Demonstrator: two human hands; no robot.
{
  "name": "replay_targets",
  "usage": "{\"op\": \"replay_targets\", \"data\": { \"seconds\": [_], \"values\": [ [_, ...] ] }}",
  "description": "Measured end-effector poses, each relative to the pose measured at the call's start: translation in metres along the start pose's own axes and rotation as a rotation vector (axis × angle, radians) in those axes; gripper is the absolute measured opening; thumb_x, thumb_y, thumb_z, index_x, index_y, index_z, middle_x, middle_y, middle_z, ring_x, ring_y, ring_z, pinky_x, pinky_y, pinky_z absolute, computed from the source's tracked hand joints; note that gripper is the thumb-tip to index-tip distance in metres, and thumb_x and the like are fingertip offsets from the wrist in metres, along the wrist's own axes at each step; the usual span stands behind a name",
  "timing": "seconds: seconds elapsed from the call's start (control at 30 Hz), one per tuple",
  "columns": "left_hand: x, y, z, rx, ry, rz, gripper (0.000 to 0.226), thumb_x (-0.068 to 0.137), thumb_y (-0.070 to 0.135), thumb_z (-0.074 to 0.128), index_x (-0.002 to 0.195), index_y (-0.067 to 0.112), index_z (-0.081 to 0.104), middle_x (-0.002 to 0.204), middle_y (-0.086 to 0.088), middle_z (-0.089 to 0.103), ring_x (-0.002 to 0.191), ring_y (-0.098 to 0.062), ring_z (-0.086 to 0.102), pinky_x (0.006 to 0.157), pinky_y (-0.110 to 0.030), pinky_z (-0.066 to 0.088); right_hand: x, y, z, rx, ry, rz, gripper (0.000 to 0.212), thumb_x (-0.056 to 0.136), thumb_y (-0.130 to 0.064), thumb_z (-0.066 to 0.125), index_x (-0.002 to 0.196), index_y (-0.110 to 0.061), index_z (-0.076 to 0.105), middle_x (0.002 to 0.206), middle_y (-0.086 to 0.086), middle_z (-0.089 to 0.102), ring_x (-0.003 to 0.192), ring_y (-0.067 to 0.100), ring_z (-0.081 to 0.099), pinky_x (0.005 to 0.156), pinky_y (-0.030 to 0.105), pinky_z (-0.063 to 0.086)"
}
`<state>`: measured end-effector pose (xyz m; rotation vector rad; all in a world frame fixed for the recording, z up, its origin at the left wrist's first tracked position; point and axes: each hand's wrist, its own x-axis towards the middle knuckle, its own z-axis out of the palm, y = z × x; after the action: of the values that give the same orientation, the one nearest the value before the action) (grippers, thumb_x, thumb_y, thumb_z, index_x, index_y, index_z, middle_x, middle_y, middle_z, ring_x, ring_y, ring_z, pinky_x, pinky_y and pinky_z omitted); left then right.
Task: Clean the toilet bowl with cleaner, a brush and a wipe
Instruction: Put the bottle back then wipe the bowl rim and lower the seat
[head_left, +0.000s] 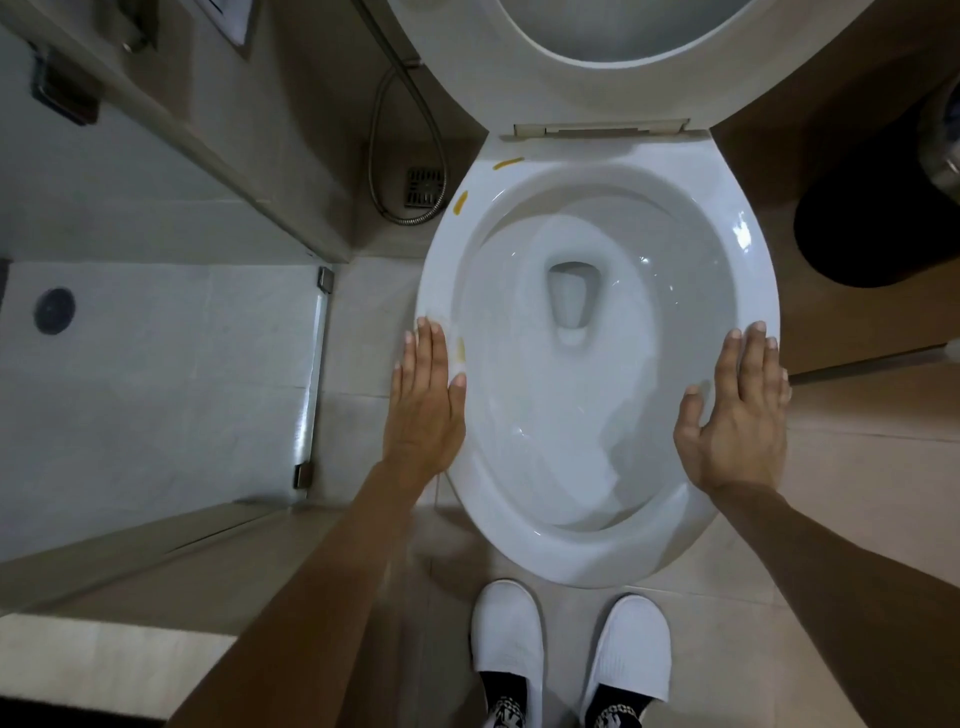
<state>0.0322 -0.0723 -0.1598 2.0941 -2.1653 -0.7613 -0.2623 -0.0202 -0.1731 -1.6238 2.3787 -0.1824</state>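
Note:
A white toilet bowl (727, 218) stands open below me, its seat and lid (587, 88) raised against the back. Yellow-brown streaks mark the rim: one at the back left (508, 163), one below it (460, 202), one near my left thumb (460, 349). My left hand (423, 400) lies flat over the bowl's left rim, fingers straight, holding nothing. My right hand (737, 410) is spread flat over the right rim, also holding nothing. No cleaner, brush or wipe is in view.
A glass shower partition (311, 374) and the shower floor with its round drain (54, 310) lie to the left. A metal hose (410, 171) and floor drain (426, 187) sit behind the bowl's left side. A dark bin (872, 218) stands right. My white shoes (566, 649) stand in front.

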Motion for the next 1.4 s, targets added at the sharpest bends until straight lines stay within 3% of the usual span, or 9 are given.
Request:
{"op": "replay_targets", "data": {
  "seconds": [0.23,0.4,0.6,0.77,0.87,1.03,1.27,1.33,1.4],
  "values": [
    [-0.004,0.006,0.0,0.038,0.039,0.047,0.06,0.096,0.028,0.015,0.15,0.009,-0.003,0.159,-0.004,-0.005,0.145,-0.015,-0.008,0.118,-0.033,-0.003,0.0,0.0,0.0,-0.001,0.001,0.001,0.071,0.09,-0.04,0.02,0.154,-0.013,0.006,0.162,0.006,-0.001,0.148,0.019,-0.004,0.12,0.036,-0.001],
    [0.004,0.002,0.006,0.011,0.062,0.09,0.063,0.095,0.04,0.01,0.148,0.009,-0.006,0.159,-0.005,-0.006,0.144,-0.014,-0.011,0.118,-0.028,-0.003,0.0,0.001,-0.001,0.0,0.005,-0.004,0.071,0.09,-0.04,0.02,0.154,-0.012,0.008,0.161,0.007,0.0,0.148,0.019,-0.004,0.12,0.038,0.001],
    [0.048,0.001,-0.007,0.006,0.09,0.143,0.067,0.097,0.043,0.02,0.15,0.007,-0.002,0.159,-0.007,-0.005,0.142,-0.01,-0.014,0.115,-0.023,-0.006,-0.001,0.001,-0.002,-0.025,0.001,-0.009,0.072,0.09,-0.043,0.018,0.154,-0.011,0.008,0.161,0.007,0.0,0.149,0.02,-0.004,0.12,0.038,0.002],
    [0.09,0.004,-0.02,0.024,0.092,0.186,0.061,0.102,0.023,0.032,0.15,0.006,-0.003,0.159,-0.007,-0.005,0.142,-0.011,-0.012,0.117,-0.026,-0.003,0.0,0.001,0.0,-0.016,0.018,-0.013,0.071,0.09,-0.04,0.023,0.154,-0.01,0.012,0.161,0.008,0.003,0.149,0.022,0.0,0.121,0.041,0.007],
    [0.095,0.003,-0.019,-0.02,0.141,0.211,0.056,0.103,0.016,0.03,0.15,0.006,0.002,0.159,-0.007,0.0,0.14,-0.009,-0.011,0.115,-0.022,-0.005,0.0,0.001,0.0,-0.016,0.011,-0.02,0.071,0.09,-0.038,0.025,0.153,-0.009,0.012,0.161,0.008,0.002,0.149,0.021,-0.001,0.121,0.041,0.007],
    [0.104,0.001,-0.014,-0.115,0.196,0.251,0.05,0.103,0.015,0.026,0.149,0.002,0.011,0.158,-0.009,0.008,0.146,-0.02,0.0,0.117,-0.022,-0.002,0.0,0.001,-0.001,-0.006,0.02,-0.015,0.071,0.089,-0.037,0.027,0.153,-0.009,0.015,0.161,0.008,0.004,0.149,0.021,0.001,0.12,0.037,0.005],
    [0.141,0.006,-0.025,-0.13,0.176,0.316,0.05,0.104,0.019,0.021,0.15,0.005,0.009,0.159,-0.007,0.007,0.145,-0.012,0.0,0.115,-0.014,-0.003,0.001,0.001,-0.001,-0.007,0.011,-0.012,0.071,0.089,-0.037,0.028,0.153,-0.009,0.015,0.161,0.008,0.005,0.149,0.021,0.0,0.121,0.04,0.007],
    [0.15,0.009,-0.028,-0.137,0.164,0.322,0.049,0.104,0.02,0.02,0.15,0.008,0.008,0.159,-0.006,0.004,0.143,-0.008,-0.002,0.116,-0.017,0.0,0.001,0.001,-0.001,-0.009,0.014,-0.016,0.071,0.089,-0.036,0.028,0.153,-0.008,0.015,0.161,0.009,0.006,0.149,0.021,0.002,0.121,0.039,0.007],
    [0.159,0.013,-0.031,-0.147,0.15,0.319,0.049,0.104,0.019,0.02,0.151,0.009,0.007,0.159,-0.005,0.002,0.143,-0.007,-0.003,0.12,-0.028,0.008,0.001,0.001,0.0,-0.01,0.012,-0.014,0.07,0.089,-0.035,0.03,0.153,-0.009,0.015,0.161,0.008,0.005,0.149,0.021,0.002,0.12,0.04,0.007]
  ]
}}
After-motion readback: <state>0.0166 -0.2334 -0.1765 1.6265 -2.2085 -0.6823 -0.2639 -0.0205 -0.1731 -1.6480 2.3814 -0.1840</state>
